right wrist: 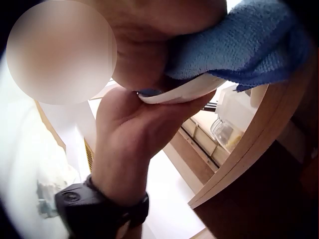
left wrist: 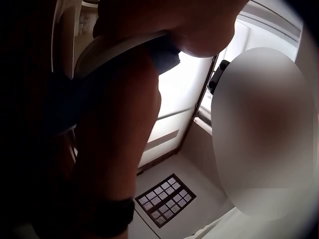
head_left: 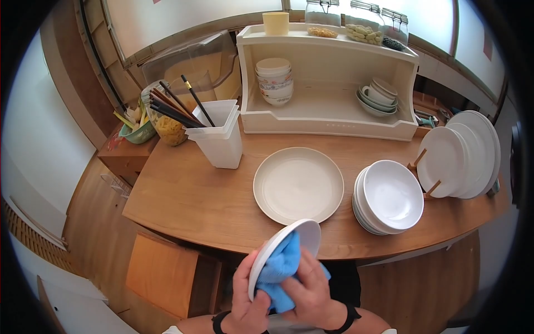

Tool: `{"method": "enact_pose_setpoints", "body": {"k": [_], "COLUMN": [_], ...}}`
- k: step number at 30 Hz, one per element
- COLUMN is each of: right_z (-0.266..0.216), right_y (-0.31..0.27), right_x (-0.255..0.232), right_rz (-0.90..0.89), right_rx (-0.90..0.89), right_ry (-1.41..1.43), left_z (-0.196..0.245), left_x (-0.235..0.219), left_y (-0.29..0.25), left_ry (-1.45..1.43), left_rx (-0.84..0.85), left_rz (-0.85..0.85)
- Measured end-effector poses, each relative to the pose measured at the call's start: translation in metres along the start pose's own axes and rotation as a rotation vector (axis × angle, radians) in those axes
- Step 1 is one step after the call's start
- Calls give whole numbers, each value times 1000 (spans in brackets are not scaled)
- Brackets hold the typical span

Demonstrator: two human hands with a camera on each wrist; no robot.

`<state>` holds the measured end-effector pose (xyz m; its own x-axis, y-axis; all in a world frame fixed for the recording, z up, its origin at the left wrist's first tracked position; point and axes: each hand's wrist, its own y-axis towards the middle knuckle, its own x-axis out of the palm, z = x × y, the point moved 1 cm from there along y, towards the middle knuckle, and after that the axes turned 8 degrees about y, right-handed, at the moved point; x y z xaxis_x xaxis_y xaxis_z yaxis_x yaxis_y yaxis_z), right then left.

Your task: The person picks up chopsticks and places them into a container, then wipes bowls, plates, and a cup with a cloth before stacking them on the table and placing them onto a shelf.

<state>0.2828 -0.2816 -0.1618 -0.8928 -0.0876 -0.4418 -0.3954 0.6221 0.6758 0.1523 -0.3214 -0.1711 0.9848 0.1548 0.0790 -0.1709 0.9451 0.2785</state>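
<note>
In front of my body my left hand (head_left: 245,307) grips a tilted white bowl (head_left: 310,234) by its rim, thumb on the near edge and fingers round the outside. My right hand (head_left: 310,294) holds a blue cloth (head_left: 281,266), bunched up against the bowl's inner face. Much of that inner face is hidden by the cloth. The right wrist view has the fuzzy cloth (right wrist: 244,50) hanging over the bowl's pale rim (right wrist: 184,93). In the dark left wrist view, the bowl's edge (left wrist: 107,52) shows between the hands.
Beyond the hands, a large cream plate (head_left: 298,185) lies on the wooden table (head_left: 178,195). Stacked white bowls (head_left: 392,195) stand to its right, near racked plates (head_left: 442,161). A white chopstick holder (head_left: 219,145) is at left, a shelf (head_left: 328,123) behind. Below sits a wooden stool (head_left: 161,273).
</note>
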Motion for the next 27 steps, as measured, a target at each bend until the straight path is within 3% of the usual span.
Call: {"method": "enact_pose_setpoints", "body": {"k": [1,3,5,6,9,11,13,15,16,17,18,20,21,23,25,26,27], "right_z": [-4,-6,-5,-2,10,10,6,-4,-5,-5,-4,-1,1,9,16,28,28], "right_y": [0,1,-1,2,3,4,-1,-4,-3,-1,4,14,14,11,7,-9,-31], "right_x": [2,-5,-11,-12,-21,-22,-14,-8,-9,-11,-14,-24,-31,-48,-61,-59,-39], "right_rz": [-61,-9,-209,-317,-161,-8,48,-97,-153,-208,-200,-447,-445,-309,82,259,528], "right_rx": [-3,-84,-27,26,123,181,162,112,139,168,172,53,56,165,77,144,244], "right_ry": [10,35,66,-37,-208,-266,-36,108,196,283,282,83,82,-119,-105,102,567], "left_z": [1,8,8,3,-16,-24,-26,-20,-8,-6,-7,-11,-13,-13,-7,-3,-5], "left_x": [-5,-15,-14,-11,4,10,12,4,-3,-3,-5,-9,-11,-16,-20,-22,-25], "left_y": [1,9,11,10,0,-11,-8,4,-1,-1,-1,-1,-1,-1,4,7,7], "left_ry": [3,-26,-141,-163,-172,-73,35,-140,-28,-94,-63,-34,-51,-70,-63,-80,-80], "left_rx": [5,-58,-163,-133,-26,-12,48,-10,-65,-39,-13,12,103,196,113,135,137], "left_rz": [11,1,-36,-4,85,0,25,-72,-20,-18,41,97,153,217,231,159,154]}}
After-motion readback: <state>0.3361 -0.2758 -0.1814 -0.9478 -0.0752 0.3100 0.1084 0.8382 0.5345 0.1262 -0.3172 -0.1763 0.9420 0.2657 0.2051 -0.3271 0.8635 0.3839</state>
